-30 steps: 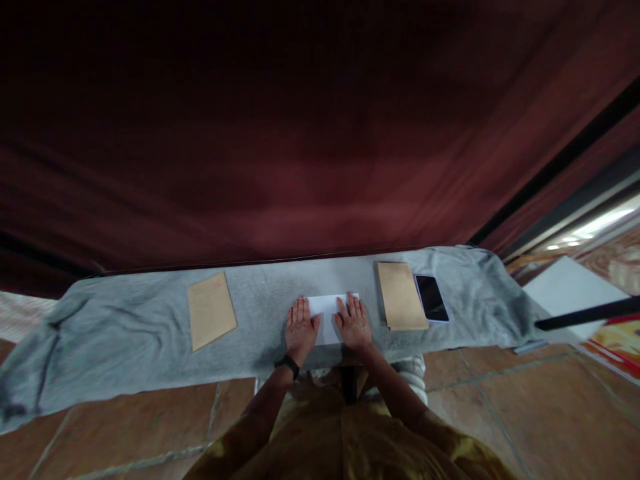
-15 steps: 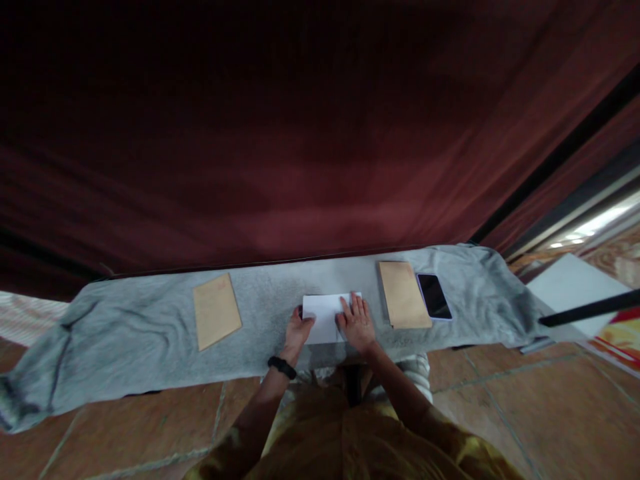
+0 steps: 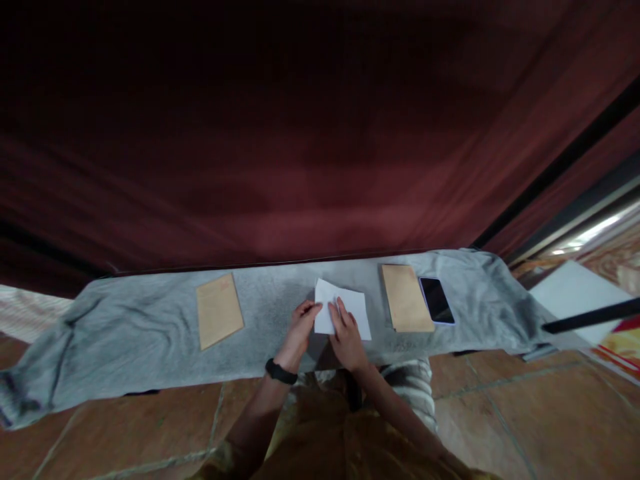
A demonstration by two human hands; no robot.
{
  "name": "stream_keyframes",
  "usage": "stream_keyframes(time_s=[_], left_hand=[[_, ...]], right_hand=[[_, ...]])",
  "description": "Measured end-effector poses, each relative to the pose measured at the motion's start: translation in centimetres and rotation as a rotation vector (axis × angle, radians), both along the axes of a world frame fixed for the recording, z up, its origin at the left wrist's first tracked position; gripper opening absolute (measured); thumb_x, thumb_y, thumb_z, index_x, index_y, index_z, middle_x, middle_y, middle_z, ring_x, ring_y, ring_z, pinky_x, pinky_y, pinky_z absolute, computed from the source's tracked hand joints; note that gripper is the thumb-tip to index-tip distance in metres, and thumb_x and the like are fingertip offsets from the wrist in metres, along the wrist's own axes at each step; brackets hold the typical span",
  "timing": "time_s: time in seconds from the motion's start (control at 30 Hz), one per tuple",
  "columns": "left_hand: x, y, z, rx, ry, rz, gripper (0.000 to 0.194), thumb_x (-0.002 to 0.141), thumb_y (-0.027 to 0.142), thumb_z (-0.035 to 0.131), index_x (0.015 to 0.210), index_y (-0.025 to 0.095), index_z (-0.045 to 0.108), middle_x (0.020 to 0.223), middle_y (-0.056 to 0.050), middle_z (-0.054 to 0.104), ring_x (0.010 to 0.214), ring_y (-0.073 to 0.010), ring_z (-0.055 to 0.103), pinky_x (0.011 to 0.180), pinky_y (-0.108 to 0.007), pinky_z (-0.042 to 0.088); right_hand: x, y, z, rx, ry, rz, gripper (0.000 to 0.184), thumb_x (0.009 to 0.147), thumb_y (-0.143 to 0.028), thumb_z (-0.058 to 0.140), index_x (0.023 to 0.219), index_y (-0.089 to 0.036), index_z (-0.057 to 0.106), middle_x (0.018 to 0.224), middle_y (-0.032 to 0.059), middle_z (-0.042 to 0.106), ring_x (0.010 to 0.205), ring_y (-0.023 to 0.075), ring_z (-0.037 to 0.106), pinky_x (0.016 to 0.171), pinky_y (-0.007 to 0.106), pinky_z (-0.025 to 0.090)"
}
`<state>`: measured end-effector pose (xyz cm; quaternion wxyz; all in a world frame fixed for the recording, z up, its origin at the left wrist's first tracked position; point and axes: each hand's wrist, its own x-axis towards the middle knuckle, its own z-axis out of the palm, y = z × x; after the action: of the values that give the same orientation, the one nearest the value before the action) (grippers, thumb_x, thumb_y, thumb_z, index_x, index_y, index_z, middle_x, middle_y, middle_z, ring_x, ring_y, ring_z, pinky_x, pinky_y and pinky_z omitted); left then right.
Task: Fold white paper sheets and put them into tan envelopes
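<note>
A folded sheet of white paper lies on the grey cloth in front of me, its left part raised a little. My left hand, with a black band on the wrist, pinches the paper's left edge between thumb and fingers. Stretched over the paper's lower middle, the fingers of my right hand touch its surface. To the right of this hand rests a stack of brown envelopes. Another brown envelope lies slantwise, apart from my left hand.
A phone with a dark screen lies right of the envelope stack. The cloth covers a long narrow surface against a dark red panel. At the far right a black bar crosses in front of a white sheet. Tiled floor shows below.
The paper has shifted slightly right and turned, and its left part has come up. My left hand has moved to pinch its edge; my right hand has slid left and down over it.
</note>
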<state>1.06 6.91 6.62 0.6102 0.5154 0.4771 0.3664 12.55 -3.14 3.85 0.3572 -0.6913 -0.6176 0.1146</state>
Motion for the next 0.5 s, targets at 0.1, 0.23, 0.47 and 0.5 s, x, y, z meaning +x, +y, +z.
stream_keyframes(time_s=[0.1, 0.23, 0.47, 0.5], left_hand=[[0.4, -0.7, 0.5, -0.052, -0.081, -0.010, 0.055, 0.091, 0.063, 0.053, 0.117, 0.018, 0.069, 0.117, -0.013, 0.072, 0.101, -0.0240, 0.070, 0.074, -0.031, 0.058], [0.7, -2.0, -1.0, -0.161, -0.030, 0.008, 0.056, 0.089, 0.058, 0.060, 0.135, 0.025, 0.057, 0.131, -0.010, 0.067, 0.106, -0.0241, 0.070, 0.073, -0.033, 0.059], [0.0, -1.2, -4.4, 0.096, 0.066, -0.050, 0.074, 0.085, 0.035, 0.066, 0.151, 0.018, 0.039, 0.122, -0.011, 0.072, 0.104, -0.0267, 0.072, 0.091, -0.042, 0.058], [-0.4, -0.8, -4.8, 0.142, 0.138, -0.043, 0.080, 0.084, 0.030, 0.066, 0.155, 0.017, 0.033, 0.122, -0.011, 0.072, 0.104, -0.0268, 0.072, 0.091, -0.042, 0.058]], right_hand=[[1.0, 1.1, 1.9, 0.140, 0.441, -0.143, 0.051, 0.103, -0.035, 0.030, 0.147, -0.020, 0.049, 0.148, 0.0110, 0.054, 0.133, 0.0218, 0.055, 0.106, 0.038, 0.049], [2.5, 1.8, 2.8, 0.226, 0.891, -0.245, 0.059, 0.105, -0.049, 0.022, 0.141, -0.014, 0.053, 0.121, 0.0139, 0.072, 0.102, 0.0248, 0.072, 0.081, 0.037, 0.060], [4.5, 0.8, -2.2, 0.192, 0.793, -0.384, 0.055, 0.098, -0.050, 0.037, 0.140, -0.017, 0.052, 0.099, 0.0125, 0.076, 0.078, 0.0230, 0.072, 0.069, 0.035, 0.059], [4.8, 0.4, -3.1, 0.195, 0.777, -0.406, 0.057, 0.096, -0.049, 0.042, 0.142, -0.016, 0.049, 0.096, 0.0109, 0.075, 0.077, 0.0225, 0.071, 0.068, 0.035, 0.058]])
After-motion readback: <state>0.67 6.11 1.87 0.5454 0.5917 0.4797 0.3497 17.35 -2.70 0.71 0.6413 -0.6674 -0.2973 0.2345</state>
